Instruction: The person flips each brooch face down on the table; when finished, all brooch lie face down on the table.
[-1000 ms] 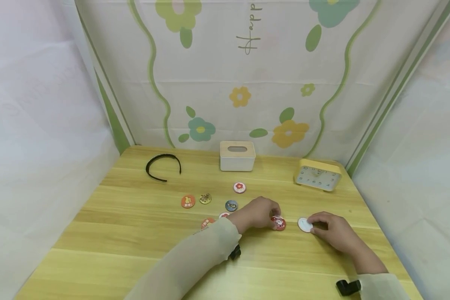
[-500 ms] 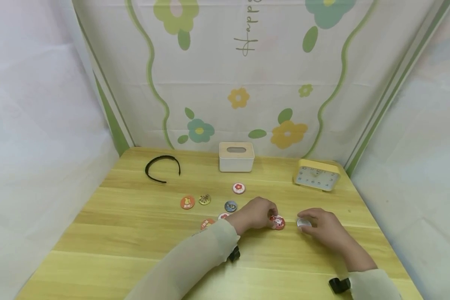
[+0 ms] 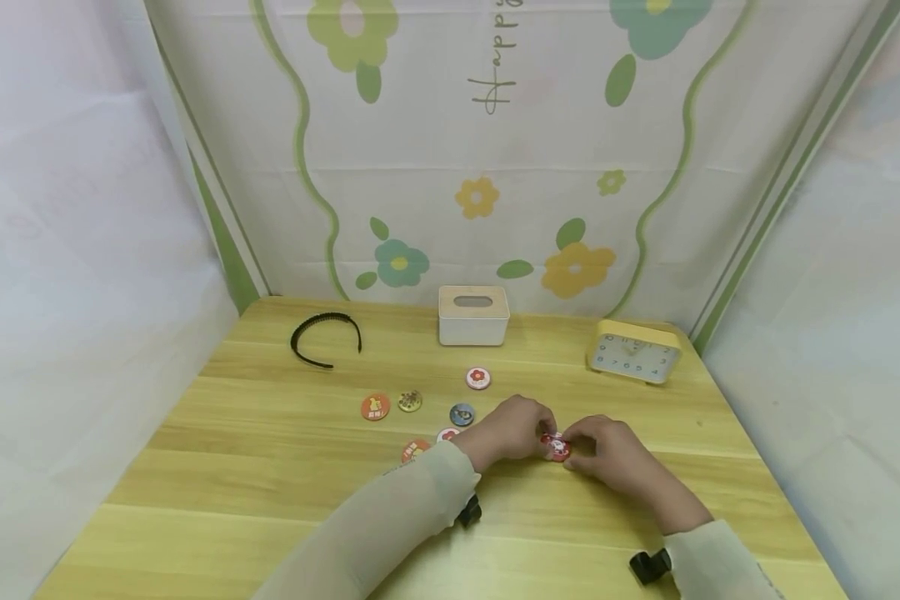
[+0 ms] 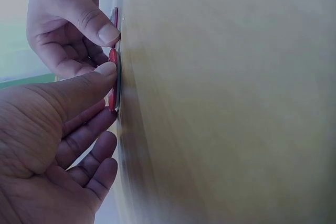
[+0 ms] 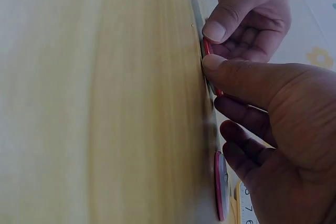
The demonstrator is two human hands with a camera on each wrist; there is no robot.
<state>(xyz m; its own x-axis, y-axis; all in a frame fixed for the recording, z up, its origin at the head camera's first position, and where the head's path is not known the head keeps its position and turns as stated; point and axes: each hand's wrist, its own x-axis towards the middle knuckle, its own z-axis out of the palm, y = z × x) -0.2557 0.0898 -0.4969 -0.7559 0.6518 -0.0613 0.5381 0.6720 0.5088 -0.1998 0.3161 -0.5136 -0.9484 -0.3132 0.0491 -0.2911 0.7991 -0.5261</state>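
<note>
in the head view, the red badge (image 3: 558, 448) is seen low over the tabletop (image 3: 270, 467), right of centre and toward the near side. its left rim is pinched by the fingertips of the left hand (image 3: 516, 427), its right rim by those of the right hand (image 3: 611, 450). so thin a disc is likely held by the rim because little else can be grasped, and by the two-sided hold it is presumably steadied. its printed middle is left uncovered. to the left, orange badges (image 3: 375, 407), a gold badge (image 3: 410, 402), a blue badge (image 3: 462, 414) and flower badges (image 3: 478, 378) are spread out. along the far side a headband (image 3: 295, 337), a tissue box (image 3: 472, 331) and a clock (image 3: 636, 360) are set, perhaps so that room is given to the hands.

in the left wrist view, the red badge is shown edge-on beside the wood, gripped by the left thumb and index finger; the other fingers are loosely bent, apart from it.

in the right wrist view, a matching pinch is made by the right hand. just to its right a pink-rimmed badge (image 5: 219, 187) is laid. whether the red badge is fully lifted cannot be told from this dim angle.
</note>
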